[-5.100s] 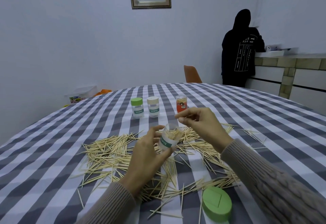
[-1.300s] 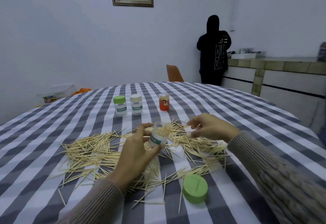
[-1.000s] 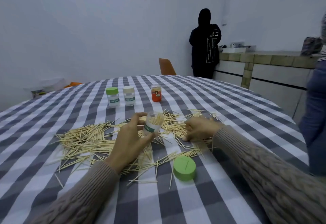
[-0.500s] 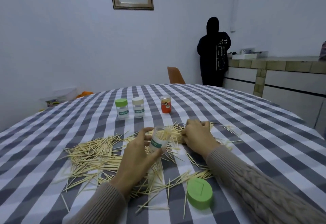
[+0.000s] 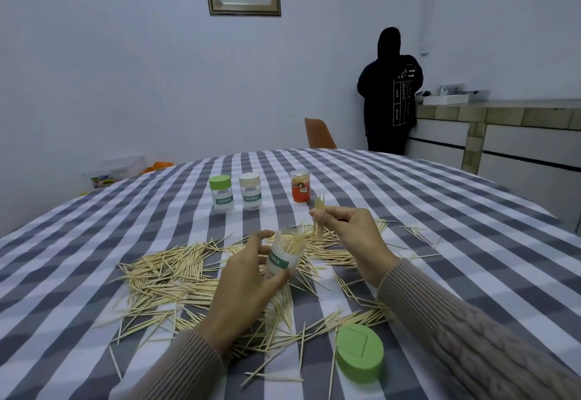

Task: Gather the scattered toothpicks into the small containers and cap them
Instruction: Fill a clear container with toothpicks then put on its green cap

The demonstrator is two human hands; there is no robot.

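My left hand (image 5: 243,277) grips an uncapped clear toothpick container (image 5: 283,256) with a green label, tilted and partly filled with toothpicks. My right hand (image 5: 352,229) pinches a small upright bundle of toothpicks (image 5: 319,215), lifted just right of and above the container's mouth. Many scattered toothpicks (image 5: 176,273) lie across the checked tablecloth under and around both hands. A loose green cap (image 5: 360,352) lies near the front right.
Three capped containers stand further back: a green-capped one (image 5: 221,193), a cream-capped one (image 5: 250,191) and an orange one (image 5: 300,185). A person in black (image 5: 390,91) stands at a counter far right. An orange chair (image 5: 319,133) is behind the table.
My right hand has risen from the pile on the table with a small bundle of toothpicks pinched in it. My left hand keeps holding the open container.
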